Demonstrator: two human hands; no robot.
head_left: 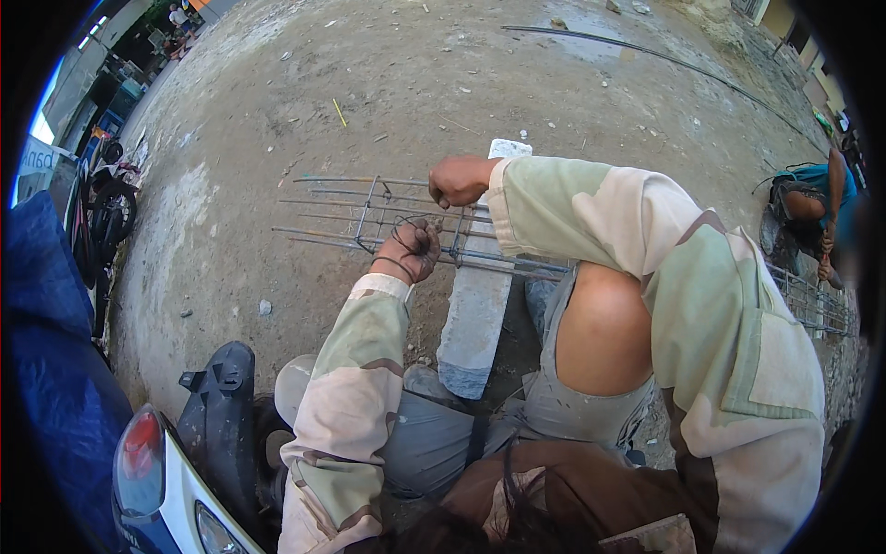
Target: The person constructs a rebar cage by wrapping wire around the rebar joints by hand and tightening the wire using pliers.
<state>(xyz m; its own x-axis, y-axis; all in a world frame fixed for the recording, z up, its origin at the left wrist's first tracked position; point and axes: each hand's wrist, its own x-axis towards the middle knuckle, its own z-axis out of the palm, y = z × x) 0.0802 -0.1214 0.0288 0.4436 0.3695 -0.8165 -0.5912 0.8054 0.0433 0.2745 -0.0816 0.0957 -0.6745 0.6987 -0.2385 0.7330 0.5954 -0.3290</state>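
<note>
A steel reinforcing-bar cage (pixel 318 216), long thin bars joined by square bent stirrups, lies across a pale concrete block (pixel 475 319) in front of me. My left hand (pixel 413 251) is closed at the cage's near side, gripping thin dark tie wire (pixel 395 265) that loops around its fingers and wrist. My right hand (pixel 460 180) is curled shut over the far bars, beside a stirrup and above the block. Whatever sits inside its fingers is hidden. Both sleeves are camouflage cloth.
At the right a co-worker (pixel 812 203) crouches by another bar cage (pixel 812 305). A long bar (pixel 637 46) lies on the dirt ahead. A motorcycle's tail (pixel 175 480) is close at lower left, beside a blue tarp (pixel 55 323). Another motorcycle (pixel 113 212) stands farther left.
</note>
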